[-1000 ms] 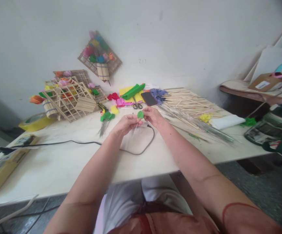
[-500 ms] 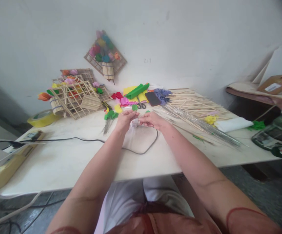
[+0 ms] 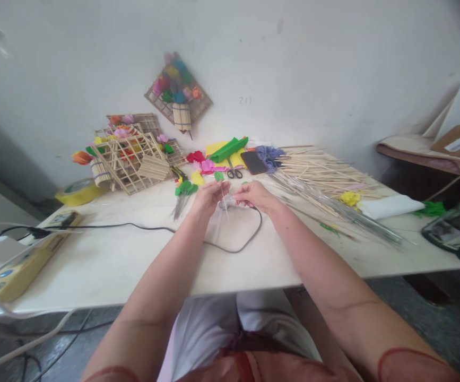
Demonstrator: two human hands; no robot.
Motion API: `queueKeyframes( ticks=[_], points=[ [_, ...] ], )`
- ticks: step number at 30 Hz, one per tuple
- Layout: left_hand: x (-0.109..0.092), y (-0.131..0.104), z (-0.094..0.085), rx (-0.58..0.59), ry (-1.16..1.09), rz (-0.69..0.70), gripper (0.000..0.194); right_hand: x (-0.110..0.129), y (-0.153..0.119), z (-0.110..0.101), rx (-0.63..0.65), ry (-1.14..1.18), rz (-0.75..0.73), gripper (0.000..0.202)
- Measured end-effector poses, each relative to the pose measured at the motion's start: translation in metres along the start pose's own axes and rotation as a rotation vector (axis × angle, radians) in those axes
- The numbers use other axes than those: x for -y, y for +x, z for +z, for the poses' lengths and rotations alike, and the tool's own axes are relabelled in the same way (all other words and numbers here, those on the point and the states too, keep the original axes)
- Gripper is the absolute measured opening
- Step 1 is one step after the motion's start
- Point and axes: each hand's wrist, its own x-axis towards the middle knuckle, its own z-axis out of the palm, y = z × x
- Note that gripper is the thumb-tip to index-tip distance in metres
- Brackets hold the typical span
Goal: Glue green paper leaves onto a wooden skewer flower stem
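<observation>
a green leaf on a thin stem is being held roughly upright over the middle of the worktop by the left hand, whose fingers are being spread only a little about the stem. the right hand is being held just beside it, narrow, with the fingertips being brought together; a green scrap is being shown at their upper edge, but whether it is being gripped cannot be told. below both, a whitish object is being partly hidden, and a black cord is being looped on the worktop. near the left hand, a bunch of green leaves on wire stems is being carried by the worktop. on the wall, a stick holder is being borne by a lattice panel, with coloured flowers being displayed above its top. a second stick holder is being seen among the stacked panels at the left. at the far right, a cardboard box and a dark container are being cut off by the edge; their contents cannot be told.
</observation>
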Motion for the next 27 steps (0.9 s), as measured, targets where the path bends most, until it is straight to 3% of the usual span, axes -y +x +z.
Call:
queueKeyframes(
  ticks=[7, 27],
  points=[
    [0.0010, 0.0019, -0.0021, 0.014, -0.051, -0.034, 0.003, 0.0059, -0.0059, -0.0009, 0.099, -0.134, 0.014, 0.013],
    [-0.0007, -0.0005, 0.0009, -0.011, -0.058, -0.046, 0.006, 0.0019, -0.0050, 0.0011, 0.180, -0.188, 0.075, 0.013]
  ],
)
